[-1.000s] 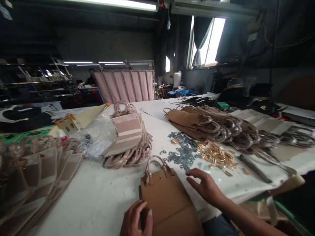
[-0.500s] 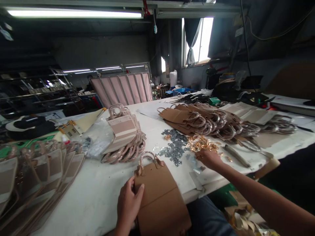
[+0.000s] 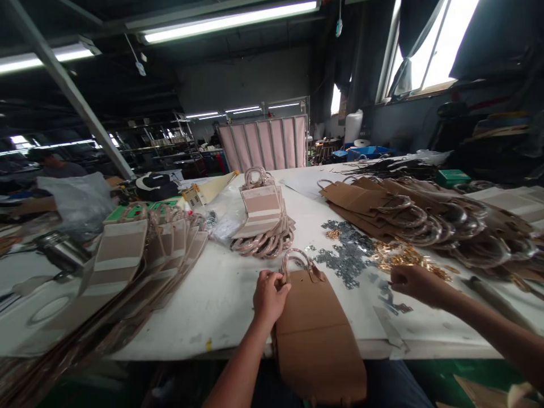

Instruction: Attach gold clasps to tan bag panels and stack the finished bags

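Observation:
A brown bag panel [image 3: 317, 328] with a plastic-wrapped handle [image 3: 297, 259] lies over the table's front edge, tilted down toward my lap. My left hand [image 3: 271, 294] pinches its upper left corner beside the handle's base. Off to the right, my right hand [image 3: 414, 284] is closed just in front of a pile of small gold metal pieces [image 3: 402, 255]; whatever its fingers hold is hidden. Between the hands, flat grey metal plates [image 3: 348, 252] are spread on the white table, with a little heap of gold bits [image 3: 332, 234] among them.
Stacked brown bag panels [image 3: 374, 204] with wrapped handles cover the right side. Striped bag pieces [image 3: 261, 207] stand in the middle, and more striped panels [image 3: 119, 255] fan out at left. A metal flask [image 3: 59, 249] lies far left. Another person [image 3: 59, 164] sits in the left background.
The view has turned left. My left hand has moved up the panel's edge to the handle's base. My right hand has drawn back from the gold pile, fingers closed.

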Motion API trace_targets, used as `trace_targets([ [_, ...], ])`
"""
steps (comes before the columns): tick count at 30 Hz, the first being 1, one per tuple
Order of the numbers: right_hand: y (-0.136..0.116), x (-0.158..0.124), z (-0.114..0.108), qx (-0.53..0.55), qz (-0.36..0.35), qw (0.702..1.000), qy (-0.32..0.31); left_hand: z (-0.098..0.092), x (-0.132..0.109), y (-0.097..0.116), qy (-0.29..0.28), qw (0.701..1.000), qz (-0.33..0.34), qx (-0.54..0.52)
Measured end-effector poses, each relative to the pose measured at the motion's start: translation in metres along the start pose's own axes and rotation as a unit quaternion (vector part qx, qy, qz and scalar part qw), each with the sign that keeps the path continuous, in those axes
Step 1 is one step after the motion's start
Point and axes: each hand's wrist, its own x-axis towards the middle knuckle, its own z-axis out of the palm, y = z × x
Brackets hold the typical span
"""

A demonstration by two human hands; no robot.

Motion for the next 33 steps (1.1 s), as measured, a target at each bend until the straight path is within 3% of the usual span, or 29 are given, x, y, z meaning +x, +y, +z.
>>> trace_targets([
  [2, -0.028, -0.005, 0.001, 0.127, -0.005, 0.992, 0.001, 0.003, 0.002, -0.002, 0.008, 1.000, 0.002, -0.025],
  [5, -0.102, -0.014, 0.020, 0.333, 0.017, 0.943, -0.010, 0.006, 0.002, 0.000, 0.031, 0.997, 0.007, -0.067],
  [8, -0.185, -0.013, 0.061, 0.495, -0.018, 0.868, -0.041, 0.004, -0.004, 0.008, 0.068, 0.993, 0.006, -0.093],
  [11, -0.236, -0.003, 0.106, 0.578, 0.001, 0.816, -0.015, 0.001, -0.014, 0.012, 0.125, 0.976, -0.037, -0.173],
  [14, -0.248, 0.002, 0.137, 0.574, 0.007, 0.819, 0.018, 0.005, -0.022, 0.004, 0.158, 0.944, -0.114, -0.268],
  [18, -0.243, -0.001, 0.147, 0.519, -0.028, 0.854, 0.023, 0.013, -0.027, -0.011, 0.170, 0.907, -0.192, -0.335],
  [22, -0.249, -0.001, 0.144, 0.417, -0.058, 0.906, 0.045, 0.006, -0.027, -0.012, 0.105, 0.805, -0.308, -0.496],
  [24, -0.253, 0.000, 0.146, 0.376, -0.077, 0.921, 0.068, 0.001, -0.027, -0.010, 0.057, 0.775, -0.311, -0.548],
  [26, -0.256, 0.001, 0.150, 0.358, -0.091, 0.925, 0.084, -0.001, -0.028, -0.009, 0.046, 0.772, -0.292, -0.562],
  [33, -0.258, -0.003, 0.158, 0.338, -0.120, 0.929, 0.092, 0.014, -0.034, -0.012, 0.144, 0.817, -0.258, -0.495],
])
